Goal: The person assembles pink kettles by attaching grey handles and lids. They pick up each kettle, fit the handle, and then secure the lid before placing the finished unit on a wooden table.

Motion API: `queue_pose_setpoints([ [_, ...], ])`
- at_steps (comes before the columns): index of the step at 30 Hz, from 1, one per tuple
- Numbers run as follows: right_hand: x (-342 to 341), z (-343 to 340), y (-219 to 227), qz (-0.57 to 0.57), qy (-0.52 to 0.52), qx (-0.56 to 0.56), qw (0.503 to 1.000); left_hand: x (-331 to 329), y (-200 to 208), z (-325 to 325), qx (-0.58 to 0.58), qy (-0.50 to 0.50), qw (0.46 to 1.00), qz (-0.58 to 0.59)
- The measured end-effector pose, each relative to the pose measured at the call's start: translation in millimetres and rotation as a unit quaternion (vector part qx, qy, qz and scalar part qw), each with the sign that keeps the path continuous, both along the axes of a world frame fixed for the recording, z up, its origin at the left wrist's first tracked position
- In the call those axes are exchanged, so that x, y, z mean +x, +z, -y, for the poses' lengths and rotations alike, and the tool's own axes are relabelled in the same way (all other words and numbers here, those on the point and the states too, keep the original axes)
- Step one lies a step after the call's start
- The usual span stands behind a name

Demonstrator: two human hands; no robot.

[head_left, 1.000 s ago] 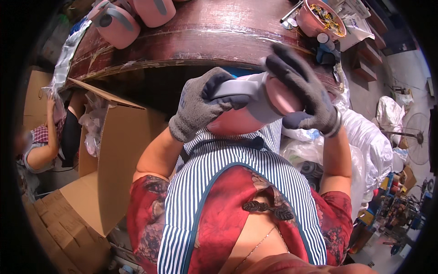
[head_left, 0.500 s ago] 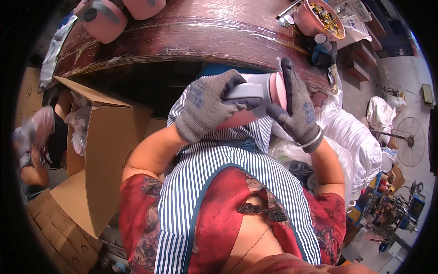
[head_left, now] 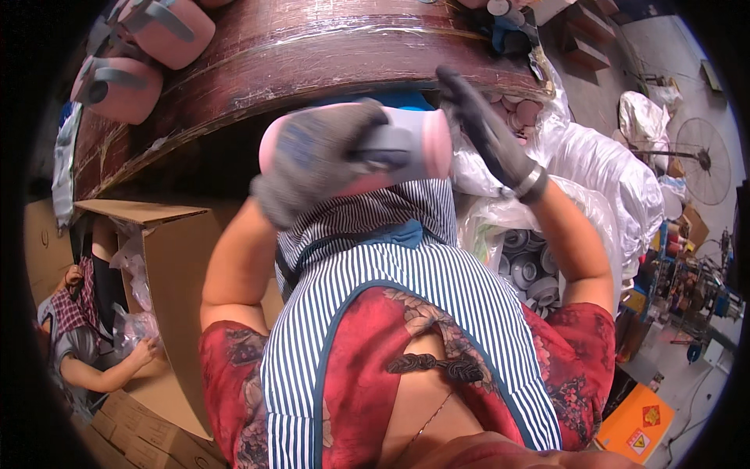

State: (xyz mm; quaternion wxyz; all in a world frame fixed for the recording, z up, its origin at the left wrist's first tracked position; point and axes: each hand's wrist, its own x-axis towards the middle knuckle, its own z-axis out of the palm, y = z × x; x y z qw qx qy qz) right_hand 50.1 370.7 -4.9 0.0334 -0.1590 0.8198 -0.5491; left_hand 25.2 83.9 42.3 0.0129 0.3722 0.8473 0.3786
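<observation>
A pink insulated jug [head_left: 435,144] with a pale grey collar and handle lies sideways in front of my apron. My gloved left hand [head_left: 320,160] is wrapped round its handle, covering much of the body; motion smears this glove. Just off the jug's pink end, my gloved right hand [head_left: 492,141] is flat with fingers stretched out, holding nothing. Two similar pink jugs [head_left: 168,31] stand out at the table's left side, one nearer me [head_left: 129,94].
Beyond my hands curves a worn red-brown table [head_left: 312,55]. An open carton [head_left: 183,289] stands left, with a co-worker [head_left: 101,367] past it. On the right are a bag of grey round parts [head_left: 531,270], pink discs [head_left: 519,117], white sacks [head_left: 601,180] and a fan [head_left: 703,160].
My right hand has come off the jug's pink end and straightened out. The jug and my left hand have moved left. The view has shifted, bringing more jugs and the grey parts into sight.
</observation>
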Motion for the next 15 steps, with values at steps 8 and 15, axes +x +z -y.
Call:
queue_pose_setpoints([
  [8,35.7,38.9,108.1,-0.493,0.381,0.238,0.745,-58.3,-30.1,15.3,0.18,-0.224,0.872,0.396],
  [15,44.6,32.2,75.9,-0.452,0.335,0.194,0.803,-22.1,-27.6,10.1,0.109,-0.08,0.911,0.39],
])
